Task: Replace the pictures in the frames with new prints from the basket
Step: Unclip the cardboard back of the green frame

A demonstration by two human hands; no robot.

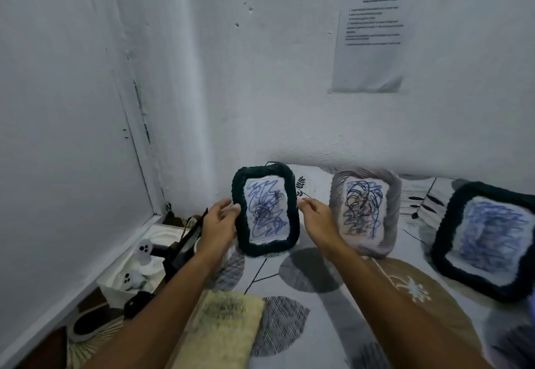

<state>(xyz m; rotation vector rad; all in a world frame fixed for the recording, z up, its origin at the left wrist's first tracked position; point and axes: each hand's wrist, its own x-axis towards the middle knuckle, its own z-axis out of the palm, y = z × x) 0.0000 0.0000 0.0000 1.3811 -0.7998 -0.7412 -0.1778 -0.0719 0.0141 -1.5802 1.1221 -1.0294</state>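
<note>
A dark green woven picture frame (265,210) stands upright on a patterned cloth (318,296) with grey circles and leaf prints, holding a print of blue scribbles. The left hand (219,225) touches the frame's left edge, thumb against the rim and fingers loosely curled beside it; whether it truly grips cannot be told. The right hand (317,218) sits just beside the frame's right edge, fingers relaxed and spread, apparently not holding anything. To the right stands a grey woven frame (366,212) with a black leaf outline drawn over blue scribble, and farther right a second dark frame (486,241), tilted, with blue scribble. A yellowish towel (223,331) lies near, between the forearms. At the left, low by the wall, a white box (136,264) holds white game controllers. A printed sheet (372,33) is fixed to the far wall; its text is too blurred to read.
</note>
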